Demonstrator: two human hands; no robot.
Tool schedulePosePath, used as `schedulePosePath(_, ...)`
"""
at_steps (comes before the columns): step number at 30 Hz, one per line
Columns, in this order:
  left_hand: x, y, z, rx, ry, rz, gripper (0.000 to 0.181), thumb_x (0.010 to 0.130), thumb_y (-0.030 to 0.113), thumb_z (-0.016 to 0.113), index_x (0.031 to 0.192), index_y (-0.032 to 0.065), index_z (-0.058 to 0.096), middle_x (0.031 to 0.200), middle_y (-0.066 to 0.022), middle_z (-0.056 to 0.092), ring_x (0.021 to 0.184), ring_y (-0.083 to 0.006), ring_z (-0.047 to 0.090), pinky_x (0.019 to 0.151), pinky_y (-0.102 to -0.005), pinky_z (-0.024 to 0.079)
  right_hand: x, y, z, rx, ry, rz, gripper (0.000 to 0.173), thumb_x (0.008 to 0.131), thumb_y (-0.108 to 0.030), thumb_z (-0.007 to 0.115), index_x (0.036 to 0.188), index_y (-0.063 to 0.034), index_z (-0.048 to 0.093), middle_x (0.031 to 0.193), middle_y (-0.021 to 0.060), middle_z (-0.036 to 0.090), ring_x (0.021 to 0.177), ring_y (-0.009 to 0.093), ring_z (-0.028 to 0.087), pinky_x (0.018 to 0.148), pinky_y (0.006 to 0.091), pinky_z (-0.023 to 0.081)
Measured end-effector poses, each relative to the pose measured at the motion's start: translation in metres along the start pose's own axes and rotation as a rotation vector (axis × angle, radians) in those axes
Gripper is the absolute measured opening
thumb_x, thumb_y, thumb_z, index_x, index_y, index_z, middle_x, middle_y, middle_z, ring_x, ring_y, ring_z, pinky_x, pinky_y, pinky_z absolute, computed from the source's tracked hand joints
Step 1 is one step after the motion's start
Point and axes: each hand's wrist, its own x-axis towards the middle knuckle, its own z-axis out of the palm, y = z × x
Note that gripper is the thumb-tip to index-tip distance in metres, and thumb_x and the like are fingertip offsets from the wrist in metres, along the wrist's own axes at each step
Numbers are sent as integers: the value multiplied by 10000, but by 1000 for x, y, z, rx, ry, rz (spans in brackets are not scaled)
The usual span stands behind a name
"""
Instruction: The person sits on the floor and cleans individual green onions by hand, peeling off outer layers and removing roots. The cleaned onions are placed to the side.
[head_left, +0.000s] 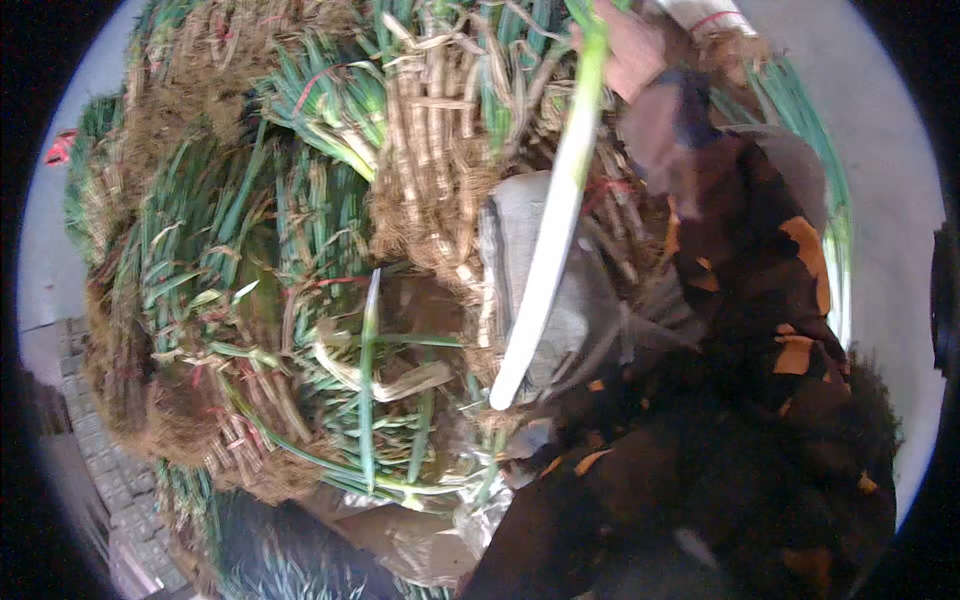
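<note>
At the top, my right hand (634, 52) grips a long green onion (553, 232) by its green upper part. Its bare white shank slants down to the left, ending in a trimmed base over small roots and leaves. Close to that base, at the edge of my dark jacket (675, 480), a blurred patch looks like my left hand (525, 446); its fingers cannot be made out. Behind the white shank is a grey cloth-covered shape (525, 202), possibly my knee. An unpeeled onion bundle (431, 150) with brown stalks and roots lies left of it.
Tied onion bundles (217, 202) with shaggy roots are heaped on the left. Peeled leaf scraps (405, 382) lie before me beside brown cardboard (412, 536) and clear plastic (480, 506). White-stemmed onions (836, 247) lie at the right on pale ground (892, 187). Paving bricks (124, 472) show lower left.
</note>
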Motion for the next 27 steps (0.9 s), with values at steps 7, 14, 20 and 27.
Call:
schedulePosePath(7,70,19,-58,122,-21,139,157,862,121,476,938,-2,536,863,-266,588,850,-421,569,676,-482,456,-7,0,40,322,44,283,250,886,-123,585,1119,-62,520,1015,153,552,836,332,594,622,443,496)
schedulePosePath(14,141,232,-276,-921,427,477,364,891,131,533,1205,-35,454,1023,-239,540,945,-400,528,817,-382,444,0,-16,13,526,26,315,203,811,-66,655,995,-57,570,896,98,586,759,276,584,664,459,494)
schedulePosePath(20,168,252,-262,-312,780,575,435,862,173,614,1204,-21,427,1057,-241,509,987,-388,497,850,-454,412,-7,-50,19,483,105,383,270,837,-80,649,1079,-42,537,1023,120,550,882,240,572,770,359,506)
schedulePosePath(27,185,240,-247,-626,738,532,291,915,191,567,1113,-9,496,894,-145,625,775,-190,590,675,-335,481,-36,-92,34,427,125,377,311,830,-59,647,1098,8,504,1032,142,522,1020,259,530,922,359,458)
